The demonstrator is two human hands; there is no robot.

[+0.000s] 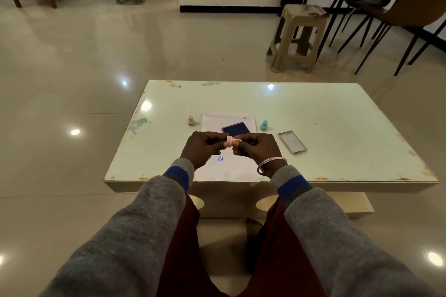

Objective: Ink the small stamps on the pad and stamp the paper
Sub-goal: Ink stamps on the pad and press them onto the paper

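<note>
Both hands meet over the paper with a small pink stamp pinched between their fingertips. The left hand grips one end with curled fingers and the right hand grips the other, so the stamp lies sideways in the air, clear of the sheet. A metal bangle sits on the right wrist, and both arms wear grey sleeves with blue bands.

Under the hands lies the white paper, already carrying a blue smiley print near its middle. The blue ink pad rests open on the far part of the sheet. A beige stamp stands upright just left of the paper, and a teal stamp stands just right of it. The pad's clear lid lies further right on the pale table. A plastic stool stands on the floor beyond.
</note>
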